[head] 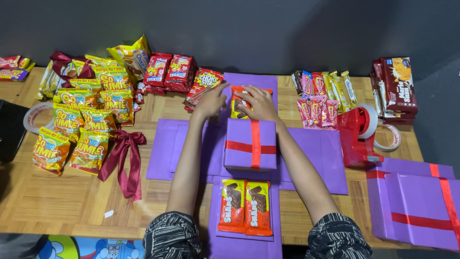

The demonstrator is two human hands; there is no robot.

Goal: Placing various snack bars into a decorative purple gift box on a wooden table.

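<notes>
Together, hands press orange snack packet

Home craft or gift-packing table, wooden parquet-pattern tabletop against a plain dark wall, rows of snack packets left of the hands, red tape dispenser to their right, purple ribboned box lids at near right, maroon bow at left.

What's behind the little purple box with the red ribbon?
Behind the purple box, both hands press an orange snack packet onto the purple paper flap: left hand, right hand. The box and hands cover much of the packet, so its lower part is hidden.
</notes>
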